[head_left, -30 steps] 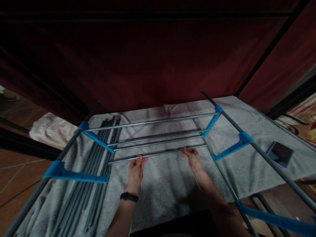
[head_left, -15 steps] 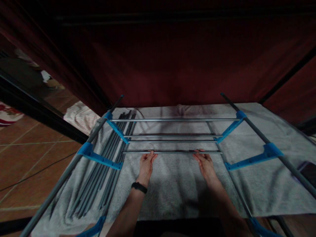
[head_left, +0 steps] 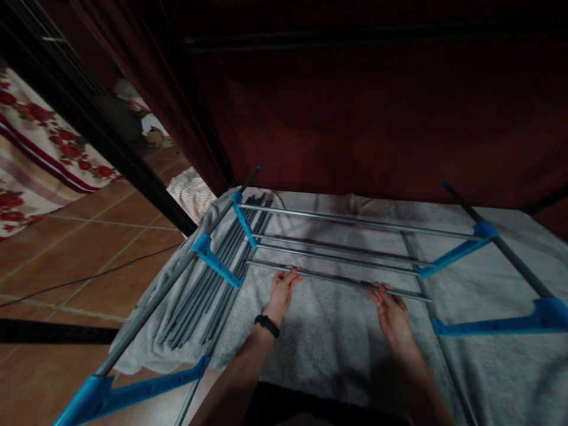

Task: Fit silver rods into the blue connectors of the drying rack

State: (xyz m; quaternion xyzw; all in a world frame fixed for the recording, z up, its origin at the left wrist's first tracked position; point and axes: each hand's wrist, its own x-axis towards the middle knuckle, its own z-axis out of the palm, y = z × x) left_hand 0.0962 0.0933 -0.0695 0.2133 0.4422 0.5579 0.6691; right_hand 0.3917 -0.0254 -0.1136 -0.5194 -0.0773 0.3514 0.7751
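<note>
In the head view, your left hand (head_left: 281, 296) and right hand (head_left: 392, 310) each pinched one thin metal rod (head_left: 329, 277) between thumb and fingers, well apart along its length. You had that rod above a grey blanket (head_left: 328, 337), on your side of three crossbars (head_left: 355, 221) running between blue brackets (head_left: 457, 258). Its left end lay near another blue bracket (head_left: 218, 265); you couldn't tell whether they touched. Loose grey tubes (head_left: 208, 269) lay to your left.
</note>
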